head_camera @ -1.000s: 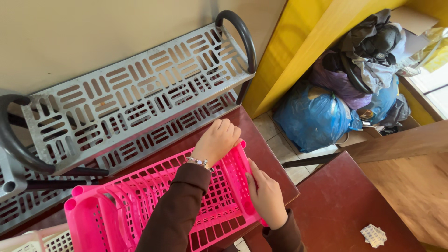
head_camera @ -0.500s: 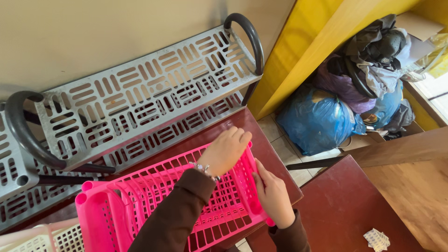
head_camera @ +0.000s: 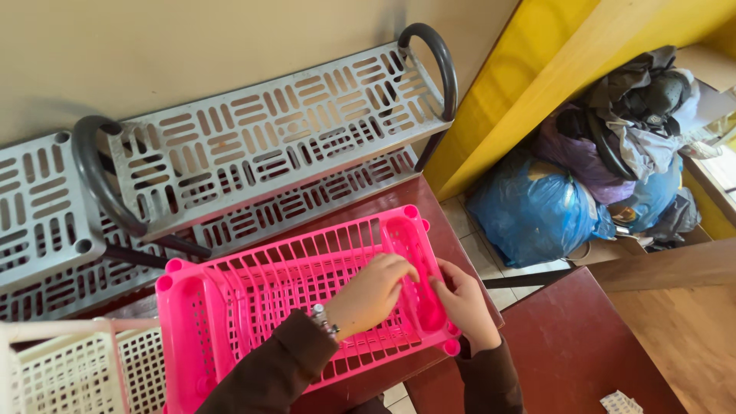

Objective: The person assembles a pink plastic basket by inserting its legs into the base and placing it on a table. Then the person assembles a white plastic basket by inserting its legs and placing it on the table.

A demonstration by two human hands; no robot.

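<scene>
A bright pink plastic dish rack (head_camera: 230,307) with a slotted floor lies on a dark red wooden table (head_camera: 383,203). My left hand (head_camera: 372,295) reaches into the rack near its right end compartment, fingers curled against the plastic. My right hand (head_camera: 464,303) holds the rack's right end wall from outside, close to the left hand. Both sleeves are dark brown, and a bracelet sits on my left wrist.
A grey slotted plastic shelf unit (head_camera: 268,146) with black curved handles stands against the beige wall behind the table. A cream plastic rack (head_camera: 69,368) is at lower left. Blue and purple bags (head_camera: 537,207) and clothes are piled beside a yellow board. A second red table (head_camera: 583,345) stands at lower right.
The view has shifted so the pink rack shows more fully. My left hand has moved from the rack's far rim down into its right end, close to my right hand.
</scene>
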